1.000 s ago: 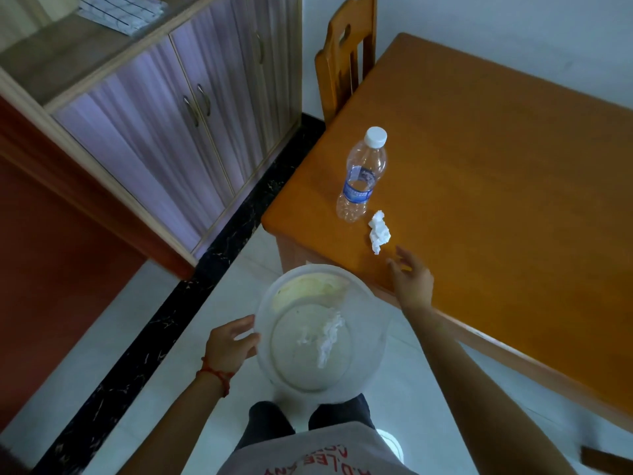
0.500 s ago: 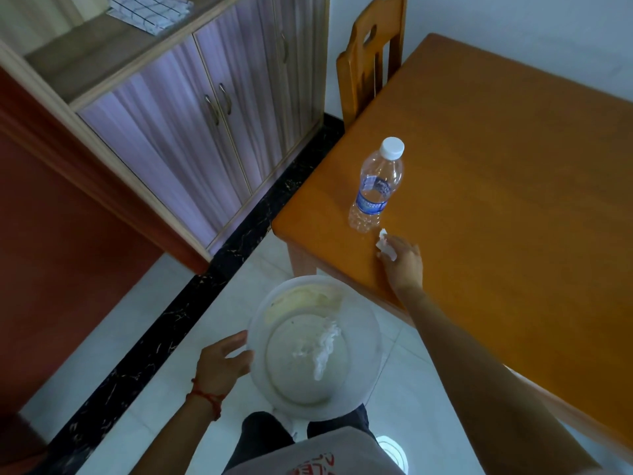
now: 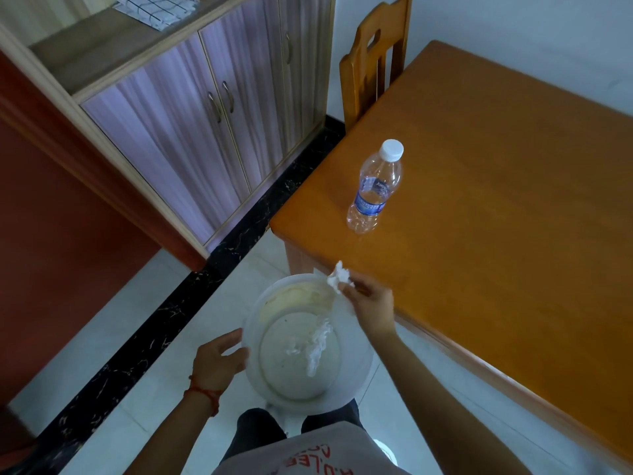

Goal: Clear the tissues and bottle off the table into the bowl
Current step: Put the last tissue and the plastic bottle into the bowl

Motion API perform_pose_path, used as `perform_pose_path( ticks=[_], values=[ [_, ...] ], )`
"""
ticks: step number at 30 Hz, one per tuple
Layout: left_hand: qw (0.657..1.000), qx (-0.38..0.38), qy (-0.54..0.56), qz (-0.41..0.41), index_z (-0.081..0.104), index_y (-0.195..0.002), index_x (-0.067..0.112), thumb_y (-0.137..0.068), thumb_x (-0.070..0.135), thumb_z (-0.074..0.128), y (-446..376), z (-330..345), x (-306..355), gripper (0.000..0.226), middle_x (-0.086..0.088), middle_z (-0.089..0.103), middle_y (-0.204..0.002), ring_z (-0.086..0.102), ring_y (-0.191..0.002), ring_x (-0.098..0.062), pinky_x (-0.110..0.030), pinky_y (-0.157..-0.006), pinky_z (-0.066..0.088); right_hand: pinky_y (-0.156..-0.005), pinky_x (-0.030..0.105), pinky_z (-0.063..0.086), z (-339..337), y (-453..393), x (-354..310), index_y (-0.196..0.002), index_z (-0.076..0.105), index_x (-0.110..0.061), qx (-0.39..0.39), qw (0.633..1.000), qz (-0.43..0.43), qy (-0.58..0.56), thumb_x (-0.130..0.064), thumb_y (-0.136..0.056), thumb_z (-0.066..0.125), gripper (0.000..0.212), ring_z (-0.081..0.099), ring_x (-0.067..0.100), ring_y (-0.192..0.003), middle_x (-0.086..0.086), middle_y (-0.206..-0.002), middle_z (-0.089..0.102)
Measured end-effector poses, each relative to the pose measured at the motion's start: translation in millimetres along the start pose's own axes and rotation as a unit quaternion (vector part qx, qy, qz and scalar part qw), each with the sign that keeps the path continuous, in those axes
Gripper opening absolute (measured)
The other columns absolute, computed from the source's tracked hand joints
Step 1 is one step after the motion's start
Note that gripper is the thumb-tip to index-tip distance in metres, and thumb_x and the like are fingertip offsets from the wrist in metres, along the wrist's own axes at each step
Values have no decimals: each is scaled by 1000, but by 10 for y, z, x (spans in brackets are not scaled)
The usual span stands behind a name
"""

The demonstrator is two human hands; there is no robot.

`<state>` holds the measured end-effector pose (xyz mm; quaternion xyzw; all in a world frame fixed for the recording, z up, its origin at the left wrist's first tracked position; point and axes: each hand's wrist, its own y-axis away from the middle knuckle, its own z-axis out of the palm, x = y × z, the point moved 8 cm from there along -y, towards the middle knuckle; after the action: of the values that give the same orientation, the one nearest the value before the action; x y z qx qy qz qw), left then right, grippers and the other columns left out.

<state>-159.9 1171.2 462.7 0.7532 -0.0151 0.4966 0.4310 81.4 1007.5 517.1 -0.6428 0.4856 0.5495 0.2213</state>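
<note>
My left hand (image 3: 216,365) grips the left rim of a translucent white bowl (image 3: 260,378), held below the table's near corner. One crumpled tissue (image 3: 317,344) lies inside the bowl. My right hand (image 3: 370,305) pinches a second white tissue (image 3: 339,277) in its fingertips, above the bowl's far right rim. A clear plastic bottle (image 3: 375,188) with a white cap and blue label stands upright on the orange wooden table (image 3: 496,217), near its left corner.
A wooden chair (image 3: 375,60) is pushed against the table's far left side. A purple-doored cabinet (image 3: 205,121) lines the wall on the left, behind a black floor strip. My legs and feet stand on white tiles under the bowl.
My right hand picked the tissue up off the table and carried it back over the bowl's rim. The bowl stayed in my left hand.
</note>
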Motion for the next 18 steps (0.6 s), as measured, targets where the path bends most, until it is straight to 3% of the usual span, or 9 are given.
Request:
perform_pose_path(
  ticks=[2, 4, 6, 9, 14, 18],
  values=[
    [1000, 6, 8, 1, 53, -123, -2, -77, -9, 62, 11, 8, 18, 47, -20, 54, -131, 52, -118, -39, -51, -97, 45, -57, 14, 47, 202, 171, 23, -95, 70, -17, -52, 999, -2, 6, -7, -78, 68, 20, 56, -2, -58, -4, -75, 68],
    [1000, 9, 11, 4, 53, -123, -3, -77, -10, 61, 30, 13, 34, 47, -20, 54, -130, 51, -119, -38, -50, -98, 45, -75, 24, 55, 353, 301, 106, -104, 69, -17, -90, 995, 30, 10, -15, -77, 71, 27, 62, 2, -77, -2, -93, 71],
    [1000, 10, 14, 7, 53, -123, -3, -78, -10, 61, 45, 12, 40, 47, -20, 54, -130, 51, -119, -37, -48, -97, 45, -94, 25, 47, 438, 379, 167, -115, 63, -20, -117, 991, 60, 21, -23, -76, 72, 41, 57, 7, -101, -7, -113, 64],
    [1000, 12, 18, 10, 52, -123, -3, -78, -10, 60, 53, 6, 60, 46, -20, 54, -130, 53, -111, -32, -43, -94, 46, -96, 25, 41, 421, 372, 138, -122, 57, -24, -124, 989, 68, 32, -26, -75, 73, 50, 49, 7, -109, -6, -120, 59],
    [999, 25, 25, 10, 53, -123, -3, -78, -10, 60, 39, 2, 67, 46, -21, 54, -131, 53, -117, -37, -42, -92, 46, -101, 42, 45, 16, -12, -178, -127, 51, -19, -15, 1000, 12, -10, -27, -76, 72, 55, 54, 14, -115, -1, -129, 57],
    [999, 26, 39, 7, 52, -124, -4, -79, -10, 59, 38, 33, 83, 46, -21, 54, -131, 52, -118, -38, -41, -91, 46, -106, 38, 40, -434, -431, -571, -132, 44, -20, 120, 991, -22, -51, -29, -74, 73, 65, 45, 9, -120, -1, -137, 49]
  ],
)
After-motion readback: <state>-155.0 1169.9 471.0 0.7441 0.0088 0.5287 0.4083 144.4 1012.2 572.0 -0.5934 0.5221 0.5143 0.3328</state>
